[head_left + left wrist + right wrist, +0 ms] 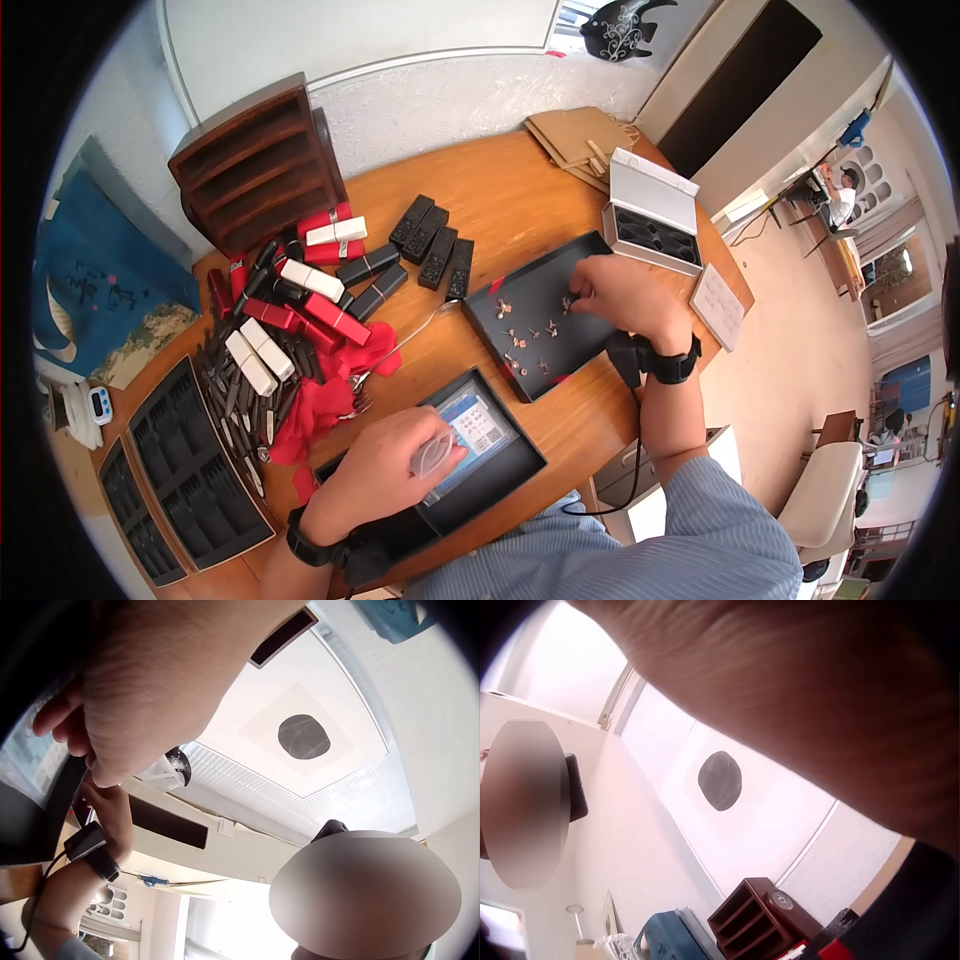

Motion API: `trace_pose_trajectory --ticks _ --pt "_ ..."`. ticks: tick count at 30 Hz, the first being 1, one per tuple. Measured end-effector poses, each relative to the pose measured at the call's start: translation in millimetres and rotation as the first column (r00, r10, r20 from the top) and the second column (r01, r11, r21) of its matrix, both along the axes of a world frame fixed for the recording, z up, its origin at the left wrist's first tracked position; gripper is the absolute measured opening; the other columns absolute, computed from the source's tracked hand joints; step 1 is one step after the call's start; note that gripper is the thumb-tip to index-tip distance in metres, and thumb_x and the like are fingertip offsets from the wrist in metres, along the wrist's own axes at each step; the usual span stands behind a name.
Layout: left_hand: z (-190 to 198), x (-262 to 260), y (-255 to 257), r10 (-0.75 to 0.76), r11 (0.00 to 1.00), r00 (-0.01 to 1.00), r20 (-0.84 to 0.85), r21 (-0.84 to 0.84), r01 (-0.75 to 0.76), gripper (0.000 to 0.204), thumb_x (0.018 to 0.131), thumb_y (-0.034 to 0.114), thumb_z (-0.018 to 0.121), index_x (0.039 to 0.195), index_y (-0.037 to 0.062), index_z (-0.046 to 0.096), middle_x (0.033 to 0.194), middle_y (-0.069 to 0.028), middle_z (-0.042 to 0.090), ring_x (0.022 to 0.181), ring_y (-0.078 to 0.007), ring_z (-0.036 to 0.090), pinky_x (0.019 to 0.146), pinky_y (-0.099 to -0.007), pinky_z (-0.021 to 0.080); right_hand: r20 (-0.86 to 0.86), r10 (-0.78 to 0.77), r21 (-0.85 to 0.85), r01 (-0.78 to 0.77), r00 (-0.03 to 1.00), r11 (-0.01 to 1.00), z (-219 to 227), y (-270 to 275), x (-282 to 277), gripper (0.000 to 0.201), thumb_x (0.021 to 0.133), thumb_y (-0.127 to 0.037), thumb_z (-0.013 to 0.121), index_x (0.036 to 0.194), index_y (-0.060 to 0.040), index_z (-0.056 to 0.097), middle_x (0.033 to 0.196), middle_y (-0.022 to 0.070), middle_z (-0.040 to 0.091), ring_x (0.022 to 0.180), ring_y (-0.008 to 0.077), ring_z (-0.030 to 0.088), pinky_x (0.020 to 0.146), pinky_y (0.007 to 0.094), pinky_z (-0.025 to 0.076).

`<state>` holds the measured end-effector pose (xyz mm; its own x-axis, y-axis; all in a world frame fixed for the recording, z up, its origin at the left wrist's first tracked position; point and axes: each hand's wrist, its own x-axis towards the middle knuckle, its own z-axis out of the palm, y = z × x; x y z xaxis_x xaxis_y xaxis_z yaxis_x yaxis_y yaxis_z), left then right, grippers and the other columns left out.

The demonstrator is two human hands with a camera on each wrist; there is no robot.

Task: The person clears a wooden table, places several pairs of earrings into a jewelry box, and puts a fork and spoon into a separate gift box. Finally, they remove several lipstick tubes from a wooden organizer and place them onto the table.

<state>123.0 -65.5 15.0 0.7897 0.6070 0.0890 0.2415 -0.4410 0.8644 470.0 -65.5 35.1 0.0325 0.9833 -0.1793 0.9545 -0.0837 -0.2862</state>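
Observation:
My left hand grips a small clear plastic cup over a black tray. Under the cup, a clear bag with a printed label lies in that tray. My right hand reaches into a second black tray, fingers curled and tips together at a small metal piece. Several small gold-coloured metal pieces are scattered across this tray's left half. In the left wrist view, the left hand is large and its palm side is hidden. The right wrist view shows mostly forearm.
Left of the trays lies a heap of red and white boxes, dark handles and red cloth. Black blocks, a fork and a wooden rack stand or lie behind. A white box is open at right.

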Motion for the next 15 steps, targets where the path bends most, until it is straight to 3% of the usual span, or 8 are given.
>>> trace_pose_trajectory --ticks 6,9,15 --pt "2 1 0 0.003 1.0 1.0 -0.006 -0.003 -0.003 0.021 0.085 0.014 0.078 0.088 0.0032 0.06 0.08 -0.0101 0.063 0.07 -0.0276 0.062 0.062 -0.0346 0.047 -0.029 0.05 -0.012 -0.051 0.998 0.999 -6 8 -7 0.012 0.082 -0.01 0.074 0.09 -0.0021 0.07 0.085 0.0129 0.071 0.084 0.0305 0.068 0.073 0.0382 0.053" --pt "2 0 -1 0.012 1.0 1.0 -0.004 -0.007 -0.012 0.021 0.085 0.014 0.078 0.088 0.0033 0.06 0.079 -0.0098 0.063 0.07 -0.027 0.062 0.062 -0.0347 0.047 -0.06 0.085 0.062 -0.081 0.995 0.995 -9 9 -9 0.009 0.084 -0.009 0.071 0.088 -0.002 0.07 0.084 0.0134 0.071 0.085 0.0308 0.069 0.073 0.0381 0.053" --pt "1 0 0 0.011 1.0 1.0 -0.003 -0.004 -0.011 0.021 0.085 0.014 0.078 0.088 0.0033 0.06 0.079 -0.01 0.062 0.07 -0.0268 0.062 0.062 -0.0346 0.047 0.063 0.115 0.029 -0.117 0.991 0.993 -10 12 -9 0.008 0.084 -0.007 0.067 0.088 -0.002 0.071 0.085 0.014 0.072 0.083 0.0315 0.069 0.073 0.0386 0.054"
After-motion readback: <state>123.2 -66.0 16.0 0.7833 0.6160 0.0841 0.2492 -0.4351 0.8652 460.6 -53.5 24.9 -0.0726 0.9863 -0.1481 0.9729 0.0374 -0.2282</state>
